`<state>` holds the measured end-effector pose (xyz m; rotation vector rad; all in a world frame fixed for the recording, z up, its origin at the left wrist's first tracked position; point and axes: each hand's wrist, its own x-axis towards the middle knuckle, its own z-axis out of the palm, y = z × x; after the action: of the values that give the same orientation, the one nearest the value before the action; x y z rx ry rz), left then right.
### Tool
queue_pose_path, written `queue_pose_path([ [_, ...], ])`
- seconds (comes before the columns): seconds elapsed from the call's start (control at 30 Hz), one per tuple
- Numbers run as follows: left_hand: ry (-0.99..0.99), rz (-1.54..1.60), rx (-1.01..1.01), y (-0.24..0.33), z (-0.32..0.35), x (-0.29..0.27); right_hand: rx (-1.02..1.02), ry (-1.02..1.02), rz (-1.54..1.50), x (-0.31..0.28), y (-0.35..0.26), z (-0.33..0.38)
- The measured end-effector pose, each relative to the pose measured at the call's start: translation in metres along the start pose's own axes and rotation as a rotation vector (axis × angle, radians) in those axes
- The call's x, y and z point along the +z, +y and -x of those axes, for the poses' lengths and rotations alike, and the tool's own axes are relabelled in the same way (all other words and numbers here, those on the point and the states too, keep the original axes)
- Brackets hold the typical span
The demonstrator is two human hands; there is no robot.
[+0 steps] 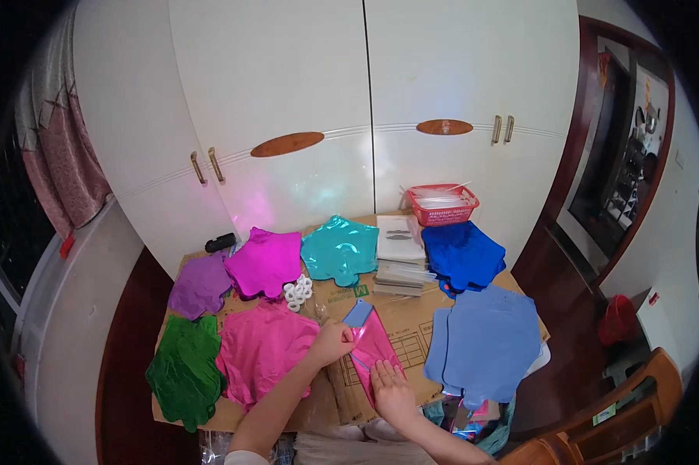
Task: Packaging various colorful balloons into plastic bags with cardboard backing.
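A flat pink foil balloon (376, 341), folded into a narrow strip, lies slantwise on the cardboard in front of me. A grey-blue patch (358, 313) shows at its far end. My left hand (334, 343) is closed, its fingertips pinched at the strip's left edge. Lower down, my right hand (393, 390) rests flat on the foil with its fingers stretched out. Left of my left forearm is a pile of pink foil balloons (264, 349). To the right of my right hand, light blue star-shaped foil balloons (489, 341) are stacked.
The cardboard (341, 387) also bears green (185, 368), purple (200, 285), magenta (265, 260), teal (340, 252) and dark blue (464, 254) foil piles. White rolls (296, 293), clear packets (402, 277) and a red basket of white sticks (442, 205) stand farther back. A wooden chair (636, 407) is at right.
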<state>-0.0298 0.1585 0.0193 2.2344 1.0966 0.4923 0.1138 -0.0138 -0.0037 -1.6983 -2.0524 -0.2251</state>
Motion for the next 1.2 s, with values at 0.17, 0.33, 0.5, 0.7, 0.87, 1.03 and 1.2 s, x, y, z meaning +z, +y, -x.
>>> queue_pose_path([
  [0.17,0.003,-0.207,0.707,0.034,0.019,0.009,-0.015,0.001,0.011,0.001,-0.002,-0.002],
  [0.33,-0.168,-0.319,0.638,0.039,0.025,0.035,0.064,-0.231,-0.038,-0.014,-0.004,-0.004],
  [0.5,-0.171,-0.433,0.498,0.038,0.011,0.027,-0.027,0.044,-0.03,-0.005,0.002,-0.003],
  [0.7,0.026,-0.583,0.44,0.031,-0.004,0.024,-0.008,-0.022,-0.086,-0.012,0.004,0.005],
  [0.87,0.177,-0.569,0.454,0.027,-0.011,0.025,-0.051,-0.062,-0.13,-0.032,0.017,0.03],
  [1.03,0.13,-0.587,0.428,0.028,-0.012,0.024,-0.163,-0.182,-0.117,-0.067,0.027,0.05],
  [1.2,0.121,-0.598,0.424,0.027,-0.011,0.024,-0.069,-0.473,-0.48,-0.077,0.074,0.007],
])
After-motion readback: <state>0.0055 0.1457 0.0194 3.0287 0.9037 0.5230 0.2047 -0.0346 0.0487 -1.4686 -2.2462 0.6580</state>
